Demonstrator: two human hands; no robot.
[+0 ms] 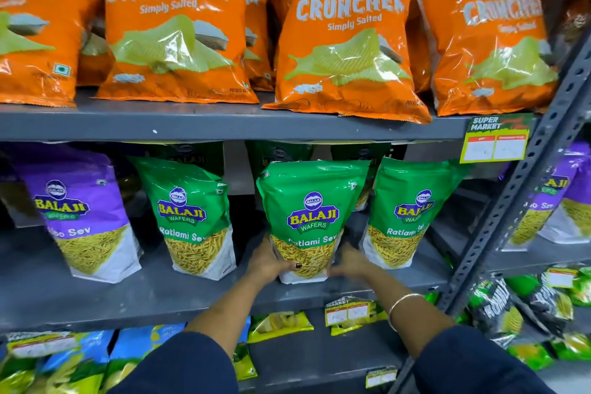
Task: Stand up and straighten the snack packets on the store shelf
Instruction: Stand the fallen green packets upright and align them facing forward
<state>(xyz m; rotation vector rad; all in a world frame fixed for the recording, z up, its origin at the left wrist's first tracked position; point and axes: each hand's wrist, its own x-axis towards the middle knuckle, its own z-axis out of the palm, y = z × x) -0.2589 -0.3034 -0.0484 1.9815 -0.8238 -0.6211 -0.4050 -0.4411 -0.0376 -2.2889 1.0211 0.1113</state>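
Note:
A green Ratlami Sev packet (pixel 311 201) stands upright in the middle of the grey middle shelf (pixel 160 294). My left hand (pixel 267 261) grips its lower left corner. My right hand (pixel 350 261), a little blurred, presses against its lower right side. Two more green Ratlami Sev packets stand beside it, one to the left (pixel 192 217) and one to the right (pixel 406 211), both leaning slightly. A purple sev packet (pixel 80 214) stands at the far left, tilted.
Orange Crunchem packets (pixel 172 25) fill the top shelf. A perforated grey upright post (pixel 524 182) bounds the shelf on the right, with a price tag (pixel 495 141) next to it. Small packets lie on the bottom shelf (pixel 278 323). More packets sit in the neighbouring bay (pixel 556 201).

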